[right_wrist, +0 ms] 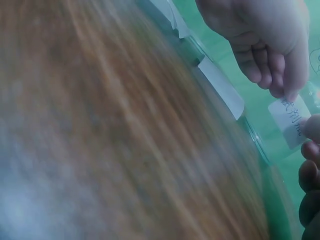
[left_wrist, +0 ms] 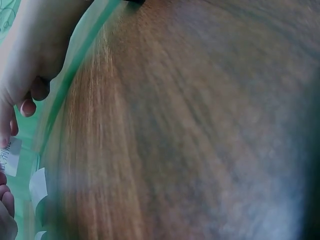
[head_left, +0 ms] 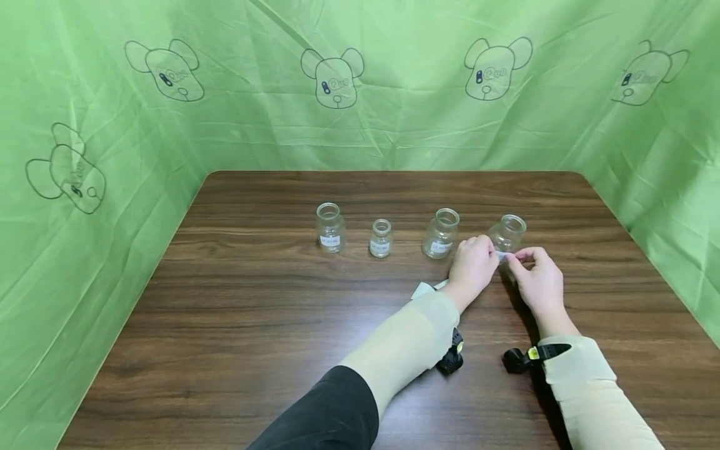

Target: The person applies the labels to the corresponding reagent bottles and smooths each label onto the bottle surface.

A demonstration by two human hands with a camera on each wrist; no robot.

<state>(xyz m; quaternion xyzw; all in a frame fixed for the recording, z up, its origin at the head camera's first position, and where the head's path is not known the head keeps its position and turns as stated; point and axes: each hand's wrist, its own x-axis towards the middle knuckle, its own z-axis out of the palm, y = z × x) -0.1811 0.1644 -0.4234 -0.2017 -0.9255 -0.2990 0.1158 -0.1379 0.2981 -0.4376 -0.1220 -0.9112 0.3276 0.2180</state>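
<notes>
In the head view, my left hand and right hand meet at the front of the rightmost glass jar. Between them, both pinch a small white label by its opposite ends. Dark handwritten characters show on that label in the right wrist view, with the left hand above it and fingers of the right hand below. Whether the label touches the glass, I cannot tell. In the left wrist view, the left hand is mostly cut off by the edge.
To the left stand a tall jar, a smaller jar and a wide jar, each open-topped with a white label. White paper lies by the left wrist. Green cloth surrounds the wooden table.
</notes>
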